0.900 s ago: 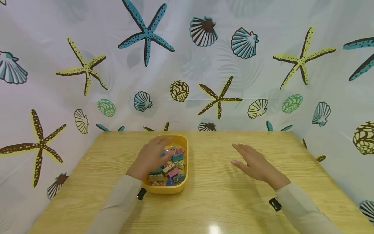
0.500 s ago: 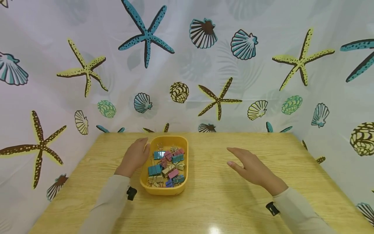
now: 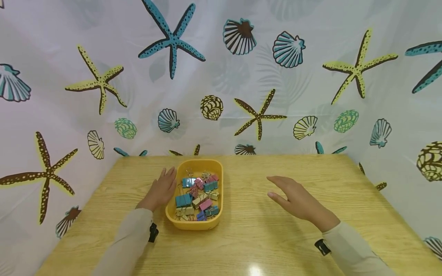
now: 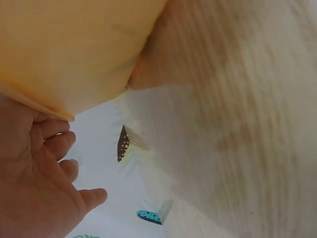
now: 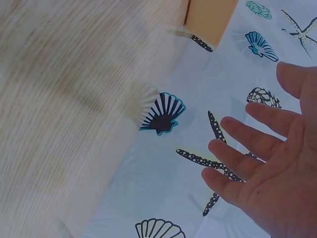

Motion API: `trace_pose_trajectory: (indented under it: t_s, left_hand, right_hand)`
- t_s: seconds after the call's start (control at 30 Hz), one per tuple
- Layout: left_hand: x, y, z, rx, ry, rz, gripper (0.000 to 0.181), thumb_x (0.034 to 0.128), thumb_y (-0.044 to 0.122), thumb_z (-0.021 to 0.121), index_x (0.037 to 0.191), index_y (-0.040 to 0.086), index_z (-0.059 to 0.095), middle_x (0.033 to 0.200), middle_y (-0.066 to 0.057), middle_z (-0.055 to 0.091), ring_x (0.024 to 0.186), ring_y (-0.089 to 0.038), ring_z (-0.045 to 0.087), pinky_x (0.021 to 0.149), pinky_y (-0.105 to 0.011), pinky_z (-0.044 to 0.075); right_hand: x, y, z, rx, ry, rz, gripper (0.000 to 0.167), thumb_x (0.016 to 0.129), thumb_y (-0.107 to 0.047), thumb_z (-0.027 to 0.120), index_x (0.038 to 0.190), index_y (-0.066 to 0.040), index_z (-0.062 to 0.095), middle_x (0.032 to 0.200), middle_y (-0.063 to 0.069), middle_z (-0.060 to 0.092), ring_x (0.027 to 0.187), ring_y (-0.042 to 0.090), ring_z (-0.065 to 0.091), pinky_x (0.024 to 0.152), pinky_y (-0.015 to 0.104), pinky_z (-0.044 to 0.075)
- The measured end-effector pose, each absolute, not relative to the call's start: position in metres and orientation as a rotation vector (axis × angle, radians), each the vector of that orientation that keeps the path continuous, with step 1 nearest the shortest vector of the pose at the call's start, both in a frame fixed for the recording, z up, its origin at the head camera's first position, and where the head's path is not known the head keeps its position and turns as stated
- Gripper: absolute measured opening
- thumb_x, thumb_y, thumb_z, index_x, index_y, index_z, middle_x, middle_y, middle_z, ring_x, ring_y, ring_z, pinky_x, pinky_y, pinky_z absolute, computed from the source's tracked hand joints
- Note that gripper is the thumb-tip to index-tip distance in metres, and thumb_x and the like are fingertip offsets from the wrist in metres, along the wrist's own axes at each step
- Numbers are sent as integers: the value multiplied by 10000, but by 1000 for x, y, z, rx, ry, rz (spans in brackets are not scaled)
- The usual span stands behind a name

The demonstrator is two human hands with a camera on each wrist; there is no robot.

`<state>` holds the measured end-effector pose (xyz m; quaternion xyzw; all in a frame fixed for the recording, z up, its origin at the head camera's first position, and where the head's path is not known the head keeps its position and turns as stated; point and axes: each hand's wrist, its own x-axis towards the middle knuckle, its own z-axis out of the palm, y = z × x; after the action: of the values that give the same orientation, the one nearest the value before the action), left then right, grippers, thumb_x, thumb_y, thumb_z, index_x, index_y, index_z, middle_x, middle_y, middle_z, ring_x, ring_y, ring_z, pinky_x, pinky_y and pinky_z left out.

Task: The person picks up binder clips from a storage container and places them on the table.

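Observation:
A yellow tub [image 3: 221, 191] stands on the wooden table, left of the middle. Inside it lie several binder clips in blue, pink and gold, among them a large blue binder clip [image 3: 183, 200]. My left hand [image 3: 159, 191] is at the tub's left side, fingers extended and holding nothing. The left wrist view has the tub's wall [image 4: 74, 49] right beside that hand's fingers; whether they touch it I cannot tell. Over the right half of the table hovers my right hand [image 3: 297, 200], apart from the tub. Its fingers [image 5: 252, 136] are spread and grip nothing.
The wooden table [image 3: 255, 230] runs back to a hanging white cloth [image 3: 221, 69] printed with starfish and shells. That cloth also closes off the left and right sides. A black band [image 3: 322, 247] sits at the right wrist, another black band [image 3: 153, 232] at the left.
My left hand has moved left from over the tub to its left side, uncovering the clips. My right hand has shifted slightly left and lower in view. The tub stays in place.

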<state>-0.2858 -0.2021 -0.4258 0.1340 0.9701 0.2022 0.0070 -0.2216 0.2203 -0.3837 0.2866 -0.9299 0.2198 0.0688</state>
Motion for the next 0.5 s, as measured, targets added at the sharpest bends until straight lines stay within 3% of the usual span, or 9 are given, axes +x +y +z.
trace_pose_trajectory:
  t_s: [0.5]
  left_hand:
    - [-283, -201, -434, 420, 3133, 583, 503, 1059, 201, 299, 1516, 9, 218, 1579, -166, 184, 1453, -409, 50, 1076, -698, 80]
  right_hand:
    - [-228, 209, -391, 868, -2827, 662, 538, 998, -350, 512, 1408, -6, 453, 1415, 204, 469, 1299, 402, 437, 1035, 572, 361]
